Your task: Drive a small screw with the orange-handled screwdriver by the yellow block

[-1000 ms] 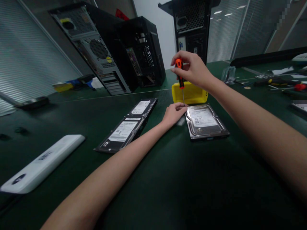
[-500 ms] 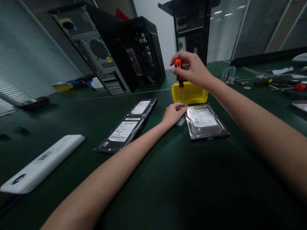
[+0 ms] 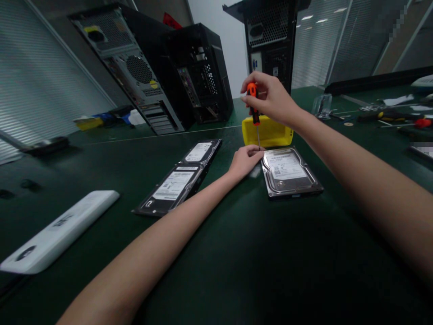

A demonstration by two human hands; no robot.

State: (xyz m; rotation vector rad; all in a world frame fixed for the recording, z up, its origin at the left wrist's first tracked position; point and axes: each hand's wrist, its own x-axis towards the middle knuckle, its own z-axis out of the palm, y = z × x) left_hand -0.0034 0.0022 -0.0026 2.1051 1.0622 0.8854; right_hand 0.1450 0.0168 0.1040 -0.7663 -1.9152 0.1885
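In the head view my right hand (image 3: 267, 95) is closed round the orange and black handle of a screwdriver (image 3: 255, 108), held almost upright. Its tip meets the far left corner of a hard drive (image 3: 291, 174) lying label up, right by my left fingertips. My left hand (image 3: 244, 161) grips that corner, thumb and fingers drawn together; its fingertips and the screwdriver tip partly hide each other. Just behind the drive stands a yellow tray (image 3: 270, 133), tilted up so its inside shows. Left of my hands lie two more hard drives, a nearer one (image 3: 172, 187) and a farther one (image 3: 201, 151).
Computer cases stand at the back: a large tower (image 3: 138, 67), a smaller open case (image 3: 203, 72) and another tower (image 3: 270, 45). A long white device (image 3: 61, 230) lies at left. Pliers (image 3: 389, 116) and other tools lie at right, near a clear plastic container (image 3: 322, 106).
Almost nothing differs. My right hand and the screwdriver have shifted very slightly; my left hand and the hard drive stay in place.
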